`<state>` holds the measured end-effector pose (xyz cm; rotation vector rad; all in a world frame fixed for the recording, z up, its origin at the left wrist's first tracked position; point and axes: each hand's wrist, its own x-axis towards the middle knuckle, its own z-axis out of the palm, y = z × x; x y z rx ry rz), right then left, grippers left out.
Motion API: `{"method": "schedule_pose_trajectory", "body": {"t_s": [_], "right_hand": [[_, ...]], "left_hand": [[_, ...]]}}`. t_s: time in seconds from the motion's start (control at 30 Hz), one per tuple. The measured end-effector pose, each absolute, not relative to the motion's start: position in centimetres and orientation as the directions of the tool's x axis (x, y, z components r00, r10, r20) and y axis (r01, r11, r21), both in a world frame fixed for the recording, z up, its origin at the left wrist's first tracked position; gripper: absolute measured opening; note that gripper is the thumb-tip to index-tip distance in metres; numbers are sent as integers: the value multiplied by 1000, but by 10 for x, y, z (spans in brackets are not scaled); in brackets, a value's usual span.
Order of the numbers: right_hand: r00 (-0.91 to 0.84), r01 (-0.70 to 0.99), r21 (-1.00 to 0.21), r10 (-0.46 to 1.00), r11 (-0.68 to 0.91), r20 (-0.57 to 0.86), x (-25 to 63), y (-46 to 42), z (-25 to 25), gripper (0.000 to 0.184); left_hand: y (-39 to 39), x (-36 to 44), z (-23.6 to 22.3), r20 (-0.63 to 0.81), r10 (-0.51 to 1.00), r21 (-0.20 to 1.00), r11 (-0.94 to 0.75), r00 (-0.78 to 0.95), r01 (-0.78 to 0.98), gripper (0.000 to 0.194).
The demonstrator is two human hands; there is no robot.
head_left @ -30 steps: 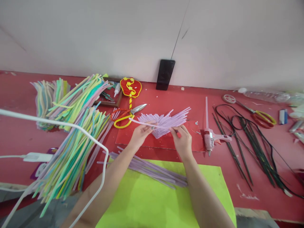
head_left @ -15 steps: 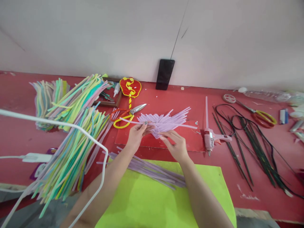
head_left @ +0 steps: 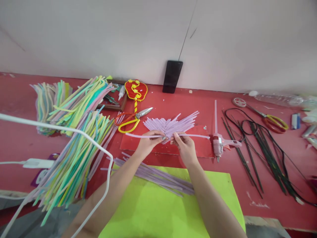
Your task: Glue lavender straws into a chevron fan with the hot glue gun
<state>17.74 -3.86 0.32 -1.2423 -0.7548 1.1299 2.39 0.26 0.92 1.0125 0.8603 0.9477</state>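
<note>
A single lilac pipe cleaner (head_left: 194, 135) stretches sideways in front of me, pinched near its middle between both hands. My left hand (head_left: 150, 139) closes thumb and fingers on its left part, and my right hand (head_left: 182, 142) does the same just right of centre. Right behind them lies a V-shaped piece of lilac pipe cleaners (head_left: 170, 124), its strips fanning to both sides. The fingers partly cover its lower point. Underneath is a red board (head_left: 198, 148). More loose lilac pipe cleaners (head_left: 160, 178) rest below my wrists on a yellow-green cloth (head_left: 158, 211).
Bundles of coloured pipe cleaners (head_left: 76, 155) lie left, with a white cable (head_left: 81, 132) crossing before them. Scissors (head_left: 136, 120) sit left of the piece. A pink glue gun (head_left: 219, 145), dark stems (head_left: 269, 158) and other scissors (head_left: 272, 122) are right. A phone (head_left: 172, 76) leans on the wall.
Both hands have come closer together, the right one rising onto the lilac pipe cleaner. That pipe cleaner has moved down toward the point of the V-shaped piece and lies more level.
</note>
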Motion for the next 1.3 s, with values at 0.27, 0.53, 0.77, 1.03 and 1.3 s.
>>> {"method": "schedule_pose_trajectory", "body": {"t_s": [0.27,0.53,0.77,1.03,1.3], "right_hand": [[261,-243,-969,959,-49,-114,175,-39,3,29],[311,-203,-979,946,-30,-94,174,-40,3,29],[262,-32,-999,965,-12,-20,166,-38,6,25],[282,-13,-1000,959,14,10,169,-38,4,22],[249,8,-1000,969,-15,-12,169,-38,4,29]], "left_hand": [[7,22,12,-139,952,967,189,273,-169,33],[5,22,10,-110,963,984,140,246,-108,30],[4,22,11,-96,943,977,151,320,-150,32],[7,20,8,-100,951,986,134,293,-101,32],[5,20,15,-156,906,970,215,394,-112,35]]}}
